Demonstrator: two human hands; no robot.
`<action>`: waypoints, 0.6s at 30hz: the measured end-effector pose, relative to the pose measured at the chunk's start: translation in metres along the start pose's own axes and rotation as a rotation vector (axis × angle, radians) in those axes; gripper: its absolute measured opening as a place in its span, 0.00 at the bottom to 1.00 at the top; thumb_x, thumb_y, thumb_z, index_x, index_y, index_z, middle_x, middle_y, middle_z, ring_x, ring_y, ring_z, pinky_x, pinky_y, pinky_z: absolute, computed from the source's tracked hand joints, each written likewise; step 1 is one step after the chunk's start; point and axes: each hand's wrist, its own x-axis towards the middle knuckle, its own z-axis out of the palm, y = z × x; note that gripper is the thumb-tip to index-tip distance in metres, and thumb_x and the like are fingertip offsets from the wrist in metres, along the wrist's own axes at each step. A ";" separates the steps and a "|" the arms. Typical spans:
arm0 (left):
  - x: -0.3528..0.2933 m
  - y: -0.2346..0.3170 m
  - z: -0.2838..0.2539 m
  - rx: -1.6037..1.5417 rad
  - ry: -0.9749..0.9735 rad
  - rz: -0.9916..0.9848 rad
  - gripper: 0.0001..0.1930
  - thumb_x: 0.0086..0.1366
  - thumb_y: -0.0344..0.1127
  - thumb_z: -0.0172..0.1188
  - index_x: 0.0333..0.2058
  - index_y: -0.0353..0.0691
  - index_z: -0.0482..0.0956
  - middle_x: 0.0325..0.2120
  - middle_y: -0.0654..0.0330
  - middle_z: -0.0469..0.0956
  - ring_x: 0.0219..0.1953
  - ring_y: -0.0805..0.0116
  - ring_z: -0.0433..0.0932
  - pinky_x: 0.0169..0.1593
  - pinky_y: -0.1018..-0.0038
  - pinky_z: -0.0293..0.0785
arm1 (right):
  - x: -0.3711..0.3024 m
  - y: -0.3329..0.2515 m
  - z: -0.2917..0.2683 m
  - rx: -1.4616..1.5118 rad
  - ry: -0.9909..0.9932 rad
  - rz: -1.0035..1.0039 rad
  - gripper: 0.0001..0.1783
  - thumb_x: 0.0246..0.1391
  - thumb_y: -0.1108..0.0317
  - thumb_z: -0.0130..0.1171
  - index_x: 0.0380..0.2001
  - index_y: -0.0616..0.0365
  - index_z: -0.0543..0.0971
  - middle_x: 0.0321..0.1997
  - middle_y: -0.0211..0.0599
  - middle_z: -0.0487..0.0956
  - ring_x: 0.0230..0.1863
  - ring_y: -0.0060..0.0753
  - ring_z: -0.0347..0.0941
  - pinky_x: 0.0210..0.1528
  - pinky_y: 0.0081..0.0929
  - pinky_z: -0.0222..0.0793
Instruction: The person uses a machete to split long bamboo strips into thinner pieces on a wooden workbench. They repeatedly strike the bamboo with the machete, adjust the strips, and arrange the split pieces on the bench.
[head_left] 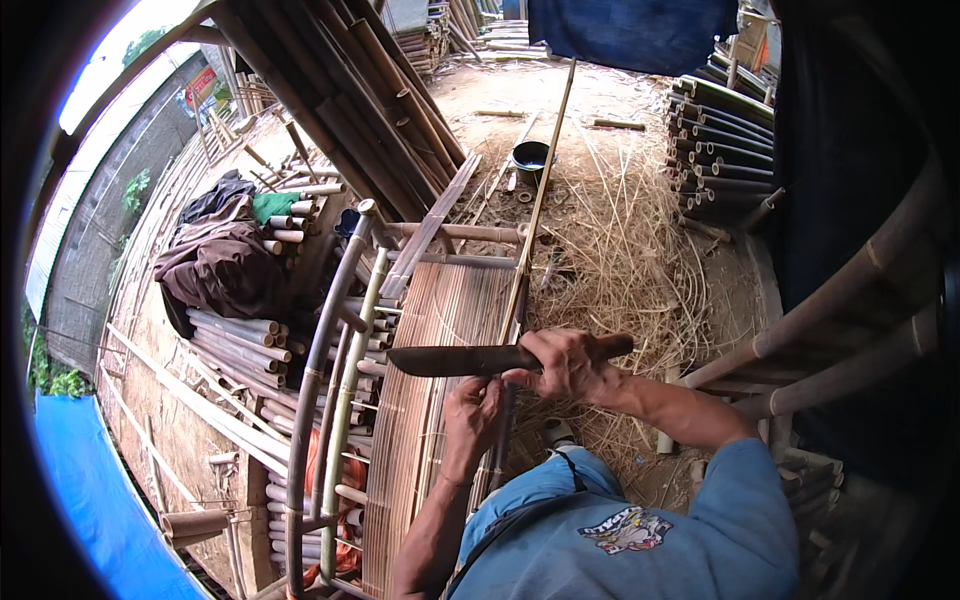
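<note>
Past our blue shirt [640, 545], our right hand [568, 362] grips the knife [460, 361] over the right edge of the worktop [412, 425], crosswise to the forward-running bamboo strip [545, 185]; our left hand [472, 412] curls nearer, its hold unclear.

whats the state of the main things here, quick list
knife: held roughly level, tip left
right hand: closed around the knife
left hand: curled, hold unclear
bamboo slats: laid side by side
long strip: nearly straight
bucket: upright, open-topped
brown cloth: crumpled, heaped
shavings: loose, scattered
bright blue sheet: spread out

One knife [468, 361], one black bucket [531, 156], one blue shirt [640, 510]
</note>
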 end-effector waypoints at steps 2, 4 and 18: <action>-0.016 -0.005 -0.018 -0.018 0.026 0.024 0.12 0.68 0.34 0.54 0.41 0.29 0.78 0.25 0.66 0.76 0.29 0.82 0.72 0.33 0.83 0.69 | 0.005 -0.019 0.007 0.013 0.022 0.021 0.30 0.60 0.33 0.36 0.20 0.47 0.66 0.10 0.22 0.63 0.08 0.18 0.56 0.05 0.25 0.56; -0.046 -0.016 -0.038 -0.045 0.020 0.005 0.11 0.67 0.32 0.55 0.42 0.28 0.78 0.25 0.66 0.75 0.30 0.82 0.72 0.33 0.83 0.69 | 0.021 0.000 -0.005 0.026 -0.015 0.277 0.31 0.62 0.34 0.31 0.21 0.47 0.65 0.10 0.23 0.63 0.07 0.16 0.56 0.05 0.23 0.57; -0.205 -0.066 -0.155 0.123 -0.051 0.162 0.15 0.58 0.22 0.59 0.45 0.32 0.77 0.19 0.56 0.69 0.18 0.67 0.69 0.23 0.73 0.65 | 0.031 -0.014 -0.019 -0.137 -0.076 0.437 0.36 0.56 0.27 0.37 0.22 0.51 0.69 0.10 0.23 0.62 0.10 0.20 0.57 0.11 0.28 0.56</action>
